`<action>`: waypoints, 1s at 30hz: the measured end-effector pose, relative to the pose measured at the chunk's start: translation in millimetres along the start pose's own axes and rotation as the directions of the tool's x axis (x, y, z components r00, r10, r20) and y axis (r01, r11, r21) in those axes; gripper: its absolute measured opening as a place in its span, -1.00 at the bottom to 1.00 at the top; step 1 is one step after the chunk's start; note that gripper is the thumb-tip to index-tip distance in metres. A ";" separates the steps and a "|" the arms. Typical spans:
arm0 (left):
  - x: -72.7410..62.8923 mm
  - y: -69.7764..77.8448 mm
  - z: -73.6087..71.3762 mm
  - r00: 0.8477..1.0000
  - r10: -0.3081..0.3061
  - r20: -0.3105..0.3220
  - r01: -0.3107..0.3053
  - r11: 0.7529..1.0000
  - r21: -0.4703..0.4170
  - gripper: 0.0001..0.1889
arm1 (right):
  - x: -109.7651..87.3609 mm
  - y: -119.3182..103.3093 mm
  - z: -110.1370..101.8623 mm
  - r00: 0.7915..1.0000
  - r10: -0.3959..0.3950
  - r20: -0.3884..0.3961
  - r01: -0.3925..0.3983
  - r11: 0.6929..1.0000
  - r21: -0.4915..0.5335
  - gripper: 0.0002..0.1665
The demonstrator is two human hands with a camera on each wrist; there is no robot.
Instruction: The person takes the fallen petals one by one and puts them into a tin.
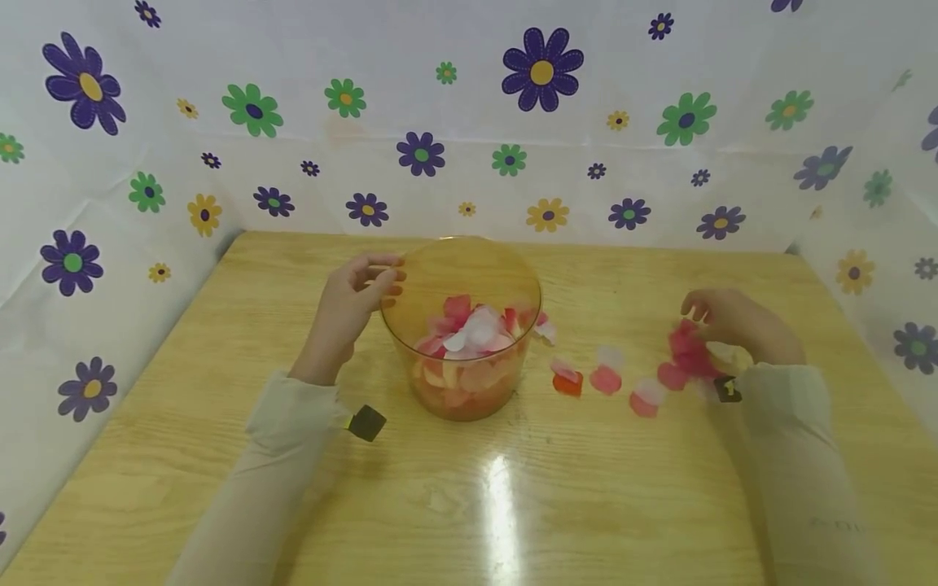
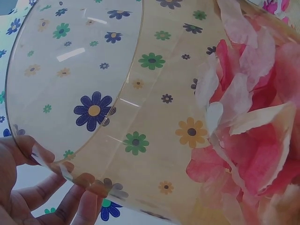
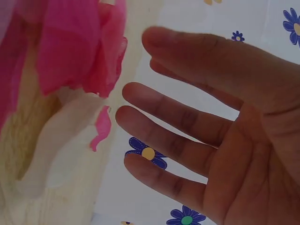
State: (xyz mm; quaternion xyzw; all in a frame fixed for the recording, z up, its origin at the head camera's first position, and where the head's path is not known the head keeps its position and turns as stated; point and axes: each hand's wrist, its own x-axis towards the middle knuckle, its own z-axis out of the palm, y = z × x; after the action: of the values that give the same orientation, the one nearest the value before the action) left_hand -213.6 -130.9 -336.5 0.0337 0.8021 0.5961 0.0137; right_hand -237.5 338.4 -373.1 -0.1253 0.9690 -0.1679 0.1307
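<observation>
A clear amber bucket (image 1: 462,391) stands on the table, part filled with pink, red and white artificial petals (image 1: 476,330). At its left rim is my left hand (image 1: 348,305); its fingertips touch the bucket's edge in the left wrist view, lightly bent and spread. Farther right, my right hand (image 1: 740,321) is over the table. Its fingers are spread and apart from everything in the right wrist view. Close to it are deep pink petals (image 3: 70,51) and a pale petal (image 3: 58,140). Whether these hang in the air or lie on the table, I cannot tell.
Loose petals trail across the wooden table (image 1: 440,505) from the bucket to the right hand, among them a red petal (image 1: 567,382) and a pink petal (image 1: 645,403). A flower-print cloth (image 1: 469,106) walls the back and sides. A small dark square (image 1: 366,423) hangs at the left cuff.
</observation>
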 end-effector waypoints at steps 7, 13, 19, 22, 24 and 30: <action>-1.3 3.1 -2.4 1.000 0.001 -0.001 -0.001 1.000 0.007 -0.62 | 4.8 1.3 5.6 0.997 0.041 0.063 -0.043 0.999 0.025 -0.58; -1.9 2.7 -2.9 1.000 0.016 0.002 -0.016 1.000 -0.005 -0.61 | 5.4 1.3 12.4 0.991 0.098 0.087 -0.105 0.991 0.086 -0.60; -0.7 2.9 -2.0 1.000 0.009 0.006 -0.009 1.000 -0.008 -0.61 | 4.0 1.7 13.1 0.993 0.112 0.048 -0.116 0.988 0.101 -0.69; -0.1 3.7 -1.5 1.000 -0.001 0.007 0.001 1.000 -0.002 -0.61 | 3.1 1.8 9.8 0.993 0.117 0.024 -0.119 0.990 0.071 -0.70; 0.3 4.1 -1.3 1.000 -0.006 0.008 0.006 1.000 0.002 -0.61 | 2.9 1.9 7.0 0.992 0.128 0.013 -0.128 0.990 0.065 -0.68; 1.4 4.9 -1.0 1.000 -0.020 0.010 0.020 1.000 0.008 -0.60 | 4.0 2.4 -0.3 0.995 0.046 -0.087 -0.043 0.998 0.036 -0.69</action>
State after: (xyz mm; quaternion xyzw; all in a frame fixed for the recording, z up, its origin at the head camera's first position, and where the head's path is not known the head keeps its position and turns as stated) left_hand -214.8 -130.4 -331.5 0.0288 0.8047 0.5925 0.0235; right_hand -241.8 339.6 -374.5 -0.0940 0.9733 -0.1871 0.0939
